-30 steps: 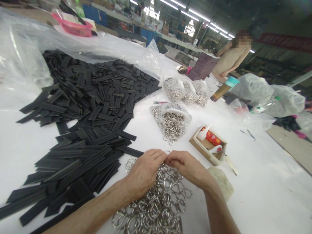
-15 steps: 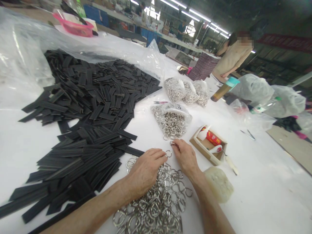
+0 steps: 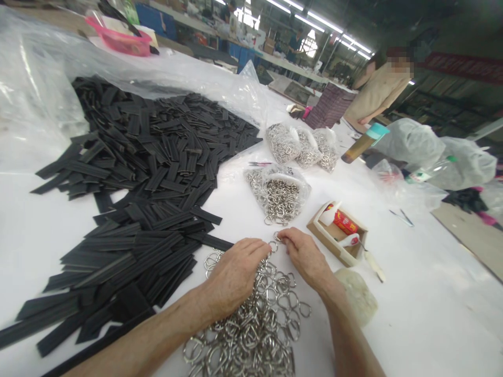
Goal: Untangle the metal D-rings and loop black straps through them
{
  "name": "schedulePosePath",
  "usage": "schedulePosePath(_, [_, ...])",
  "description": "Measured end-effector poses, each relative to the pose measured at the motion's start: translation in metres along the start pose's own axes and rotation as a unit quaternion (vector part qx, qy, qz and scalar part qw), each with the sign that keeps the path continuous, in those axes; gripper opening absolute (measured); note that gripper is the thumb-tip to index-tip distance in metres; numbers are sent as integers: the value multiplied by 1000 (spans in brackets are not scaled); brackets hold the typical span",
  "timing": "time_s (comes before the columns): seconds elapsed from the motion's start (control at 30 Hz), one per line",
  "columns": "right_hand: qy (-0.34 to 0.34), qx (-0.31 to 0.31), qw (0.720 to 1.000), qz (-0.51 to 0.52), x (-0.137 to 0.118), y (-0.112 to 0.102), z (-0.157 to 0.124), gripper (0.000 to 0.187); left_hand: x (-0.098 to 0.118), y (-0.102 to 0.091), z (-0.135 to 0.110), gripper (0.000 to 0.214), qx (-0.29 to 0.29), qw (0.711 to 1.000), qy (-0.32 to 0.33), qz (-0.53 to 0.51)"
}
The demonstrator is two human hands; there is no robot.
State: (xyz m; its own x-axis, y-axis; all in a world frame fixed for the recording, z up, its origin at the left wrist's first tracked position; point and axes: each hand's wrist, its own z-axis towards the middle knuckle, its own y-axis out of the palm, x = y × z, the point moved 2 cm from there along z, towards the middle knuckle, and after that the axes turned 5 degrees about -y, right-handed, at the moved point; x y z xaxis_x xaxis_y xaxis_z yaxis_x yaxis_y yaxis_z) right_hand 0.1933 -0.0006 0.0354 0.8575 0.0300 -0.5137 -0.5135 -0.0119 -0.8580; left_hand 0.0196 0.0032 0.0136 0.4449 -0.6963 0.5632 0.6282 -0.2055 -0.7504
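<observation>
My left hand (image 3: 239, 269) is above the heap of silvery metal D-rings (image 3: 255, 324), its fingers bent and pressed together. At its fingertips a metal ring (image 3: 273, 246) sticks out. A black strip (image 3: 216, 242) runs from the pile up to the back of this hand; whether the fingers grip it is hidden. My right hand (image 3: 304, 254) pinches another metal D-ring (image 3: 277, 236) between thumb and forefinger, just right of the first ring. The large pile of black strips (image 3: 157, 152) spreads over the table on the left.
An opened plastic bag of rings (image 3: 281, 196) lies ahead, with several more bags (image 3: 302, 146) behind. On the right are a small cardboard box (image 3: 338, 233) with glue bottles, a yellowish block (image 3: 356, 296) and tweezers (image 3: 401, 217). A person (image 3: 377, 94) stands across the table.
My right hand has shifted slightly right and down, and the ring at its fingertips shows more fully. The left hand has hardly moved.
</observation>
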Motion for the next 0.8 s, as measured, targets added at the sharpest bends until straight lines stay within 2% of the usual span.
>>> schedulePosePath(0.07, [3, -11, 1000, -12, -6, -1, -1, 29, -1, 1, -1, 55, 2, 1000, -9, 0])
schedulePosePath(0.17, [11, -58, 998, -20, -16, -4, -5, 29, -2, 3, -2, 56, 2, 1000, -21, -1])
schedulePosePath(0.27, [-4, -99, 995, -12, -22, -6, -11, 31, -1, 2, -1, 44, 1, 1000, -24, -8])
schedulePosePath(0.37, [-20, -111, 994, 6, -18, -8, -15, 32, 1, 0, 1, 31, -22, 1000, -22, -4])
schedulePosePath(0.53, [1, -123, 987, 107, -4, -13, -13, 26, 3, -1, 4, 26, -69, 998, -3, 14])
schedulePosePath(0.6, [8, -84, 989, 120, -2, -13, -9, 23, 3, -2, 4, 23, -77, 997, 0, 15])
schedulePosePath(0.67, [1, 2, 995, 100, -2, -12, -5, 25, 3, -2, 4, 22, -79, 997, 5, 16])
schedulePosePath(0.73, [-20, 82, 996, 33, -3, -6, 0, 33, 4, -2, 3, 21, -76, 997, 10, 20])
schedulePosePath(0.8, [-40, 102, 992, -66, -4, 3, 4, 43, 4, -1, 2, 20, -73, 997, 11, 23])
